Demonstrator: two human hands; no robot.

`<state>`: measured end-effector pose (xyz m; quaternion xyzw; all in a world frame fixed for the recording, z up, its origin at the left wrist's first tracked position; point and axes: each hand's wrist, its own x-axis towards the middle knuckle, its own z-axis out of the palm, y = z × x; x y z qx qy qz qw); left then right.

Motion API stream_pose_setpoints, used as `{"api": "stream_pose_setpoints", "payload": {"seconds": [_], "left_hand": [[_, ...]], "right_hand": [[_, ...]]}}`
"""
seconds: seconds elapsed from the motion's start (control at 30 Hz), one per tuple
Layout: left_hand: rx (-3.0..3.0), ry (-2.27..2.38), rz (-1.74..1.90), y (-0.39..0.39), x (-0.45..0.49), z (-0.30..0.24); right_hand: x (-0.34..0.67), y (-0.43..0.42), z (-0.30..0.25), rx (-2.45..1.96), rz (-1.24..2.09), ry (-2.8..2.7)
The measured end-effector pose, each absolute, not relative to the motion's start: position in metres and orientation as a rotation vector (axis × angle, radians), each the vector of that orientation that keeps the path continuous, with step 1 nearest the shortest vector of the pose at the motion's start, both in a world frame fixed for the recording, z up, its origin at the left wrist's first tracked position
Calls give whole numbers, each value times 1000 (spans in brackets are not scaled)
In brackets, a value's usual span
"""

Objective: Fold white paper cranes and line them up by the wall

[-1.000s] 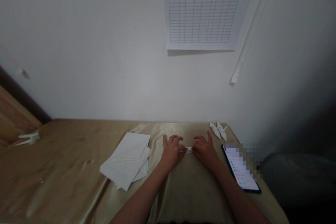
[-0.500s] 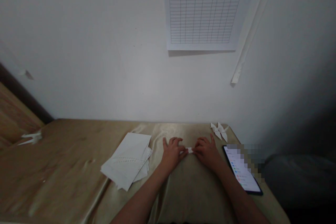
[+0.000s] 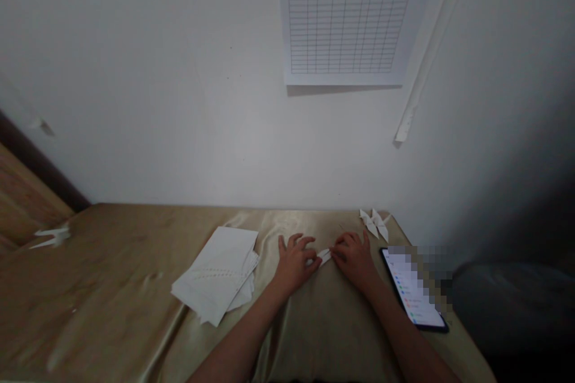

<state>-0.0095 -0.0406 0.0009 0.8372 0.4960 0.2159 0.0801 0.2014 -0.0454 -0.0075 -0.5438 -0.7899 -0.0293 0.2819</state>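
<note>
Between my two hands is a small folded piece of white paper point(image 3: 325, 255), just above or on the cloth-covered table point(image 3: 323, 323). My left hand point(image 3: 296, 260) pinches its left end between thumb and finger, with the other fingers raised. At the right end, the fingertips of my right hand point(image 3: 353, 257) are closed on the paper. Fingers cover both ends, so its full shape is hidden. Past my right hand lie two folded white paper shapes point(image 3: 374, 224) with pointed tips, near the wall.
Left of my hands lies a stack of white paper sheets point(image 3: 220, 275). A phone point(image 3: 415, 293) with a lit screen rests at the table's right edge. White scraps point(image 3: 54, 236) lie far left. A printed table sheet point(image 3: 344, 30) hangs on the wall.
The folded paper between my fingers has turned from nearly level to slanted, its right end higher. Both hands have stayed almost in place.
</note>
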Motion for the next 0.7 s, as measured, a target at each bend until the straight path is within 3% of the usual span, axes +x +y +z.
{"api": "stream_pose_setpoints", "payload": {"seconds": [0.33, 0.7], "left_hand": [[2500, 1493, 581, -42, -11, -1], [2567, 1609, 651, -50, -3, -1]], "right_hand": [[193, -44, -14, -1554, -74, -1996], [200, -52, -7, -1352, -8, -2138]]}}
